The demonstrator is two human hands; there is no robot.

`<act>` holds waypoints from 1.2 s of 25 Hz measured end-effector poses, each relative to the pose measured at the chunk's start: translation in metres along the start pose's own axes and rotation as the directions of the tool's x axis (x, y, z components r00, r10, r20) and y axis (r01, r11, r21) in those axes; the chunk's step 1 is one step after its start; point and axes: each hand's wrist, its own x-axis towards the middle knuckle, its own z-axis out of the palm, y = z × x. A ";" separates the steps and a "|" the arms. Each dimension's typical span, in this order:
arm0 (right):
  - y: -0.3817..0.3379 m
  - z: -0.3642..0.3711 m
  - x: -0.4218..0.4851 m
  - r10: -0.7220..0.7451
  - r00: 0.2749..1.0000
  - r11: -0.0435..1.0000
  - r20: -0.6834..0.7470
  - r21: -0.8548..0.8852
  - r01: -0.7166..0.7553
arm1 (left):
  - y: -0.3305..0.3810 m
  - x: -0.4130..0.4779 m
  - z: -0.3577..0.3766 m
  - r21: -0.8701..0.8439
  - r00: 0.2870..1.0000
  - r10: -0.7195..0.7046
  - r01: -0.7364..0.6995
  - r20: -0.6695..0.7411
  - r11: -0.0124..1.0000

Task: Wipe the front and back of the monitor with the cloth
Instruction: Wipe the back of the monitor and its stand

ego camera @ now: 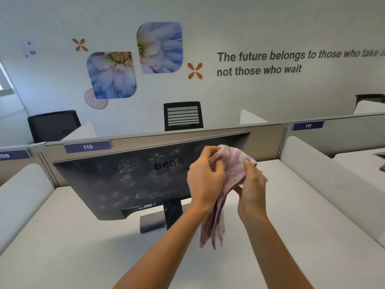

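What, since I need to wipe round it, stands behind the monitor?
A grey partition with the label 110 stands beyond the monitor, and a black chair back rises past it. The monitor covers its own screen side and the desk there.

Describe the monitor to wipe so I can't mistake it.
Find the grey partition. Below its blue plate 110 stands the dark monitor, back toward the camera. Unlike the black chairs behind, it bears white smudges and a BenQ logo.
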 end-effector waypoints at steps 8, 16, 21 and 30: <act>-0.012 -0.018 0.040 -0.051 0.998 0.988 -0.034 0.146 0.055 | 0.006 -0.008 0.010 0.018 0.920 0.276 -0.292 0.279 0.956; -0.042 -0.005 0.132 -0.602 0.793 0.729 -0.096 -0.473 0.495 | -0.039 0.043 -0.040 0.602 0.945 0.312 -0.308 0.101 0.737; -0.011 0.028 0.163 -0.576 0.775 0.439 0.260 -0.701 0.562 | -0.062 0.046 -0.071 0.764 0.971 0.226 -0.204 0.078 0.612; 0.023 0.053 0.141 -0.758 0.616 0.287 0.214 -0.738 0.610 | -0.078 0.047 -0.089 0.792 0.955 0.290 -0.223 0.060 0.568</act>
